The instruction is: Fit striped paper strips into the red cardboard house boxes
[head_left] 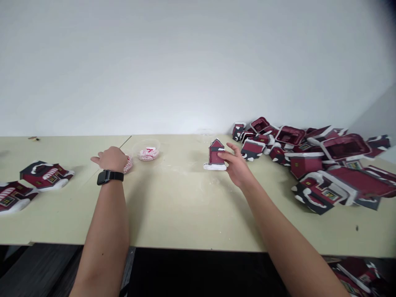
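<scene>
Right hand [237, 165] grips upright house [215, 155]; left hand [111, 159] touches candy canes [128, 164].

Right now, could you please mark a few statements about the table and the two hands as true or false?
1. The right hand holds a small red house that stands upright on the table. True.
2. The left hand is inside the clear bowl. False: it lies beside the bowl, over a striped piece on the table.
3. The pile of houses lies on the person's right. True.
4. The watch sits on the right wrist. False: it is on the left wrist.
5. Nothing lies on the left of the table. False: two houses lie there.
</scene>
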`<state>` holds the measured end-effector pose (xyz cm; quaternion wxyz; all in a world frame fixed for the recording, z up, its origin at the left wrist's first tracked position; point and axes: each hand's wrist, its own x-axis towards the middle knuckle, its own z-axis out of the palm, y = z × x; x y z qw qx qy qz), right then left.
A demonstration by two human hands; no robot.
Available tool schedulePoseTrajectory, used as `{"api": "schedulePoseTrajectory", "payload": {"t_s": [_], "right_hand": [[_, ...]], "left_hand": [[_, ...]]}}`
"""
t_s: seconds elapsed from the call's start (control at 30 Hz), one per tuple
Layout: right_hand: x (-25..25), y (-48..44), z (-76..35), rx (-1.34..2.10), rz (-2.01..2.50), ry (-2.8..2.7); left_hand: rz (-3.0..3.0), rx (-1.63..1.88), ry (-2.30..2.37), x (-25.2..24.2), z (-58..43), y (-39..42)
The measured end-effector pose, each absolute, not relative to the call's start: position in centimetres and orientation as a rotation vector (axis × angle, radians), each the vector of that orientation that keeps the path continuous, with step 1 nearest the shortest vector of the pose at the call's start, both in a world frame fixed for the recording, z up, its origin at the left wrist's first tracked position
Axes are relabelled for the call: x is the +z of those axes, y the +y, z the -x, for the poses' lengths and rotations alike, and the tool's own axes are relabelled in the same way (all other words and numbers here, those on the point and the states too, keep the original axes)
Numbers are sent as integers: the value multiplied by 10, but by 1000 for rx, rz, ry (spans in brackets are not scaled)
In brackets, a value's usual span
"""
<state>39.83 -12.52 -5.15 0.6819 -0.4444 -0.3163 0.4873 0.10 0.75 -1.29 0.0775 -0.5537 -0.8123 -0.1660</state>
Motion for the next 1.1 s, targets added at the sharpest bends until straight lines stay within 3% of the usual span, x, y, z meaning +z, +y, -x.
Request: {"api": "schedulePoseTrajectory", "payload": {"t_s": [0.1, 0.3, 0.43, 0.77, 1.1], "right_hand": [[-50, -126, -398, 1115, 959, -703], [-45, -130, -393, 1205, 926, -673], [-42, -133, -390, 1266, 896, -643], [-46, -134, -387, 1460, 667, -743], [-43, -137, -386, 1466, 706, -744]], "left_hand": [[1705, -854, -2258, -1, -13, 3], [2402, -2234, -1593, -8, -106, -9], [3038, -2620, -1503, -36, -170, -34], [3213, -2597, -1560, -49, -191, -60], [3052, -2074, -1165, -50, -190, -60]]}}
